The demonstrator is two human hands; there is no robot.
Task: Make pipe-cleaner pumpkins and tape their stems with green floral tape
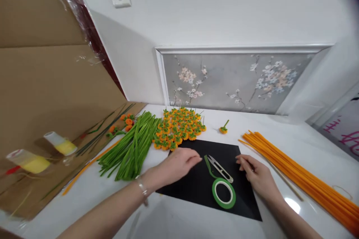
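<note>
Mat (pixel 196 190)'s plain black, tape roll (pixel 215 192) green w/ a white core. Stems (pixel 137 145) are bright green, sticks (pixel 297 171) orange, lil flowers (pixel 179 123) orange + green. Wall panel (pixel 218 78)'s grey w/ a pink, white & blue blossom pattern, btw.

Shiny bare metal on the thread snips (pixel 220 168), sitting on a matt, smooth black sheet (pixel 193 186). Glossy white tabletop (pixel 174 209) underneath, with a bright glare spot near right. Fuzzy, cloth-like pile on the green stems (pixel 134 145) at left, same on the orange stems (pixel 297 175) at right. Plain brown cardboard (pixel 50 93) far left, dull finish. Clear, crinkly plastic wrap (pixel 84 18) beyond, catching light. Smooth, polished metal on the bracelet (pixel 141 186) too.
</note>
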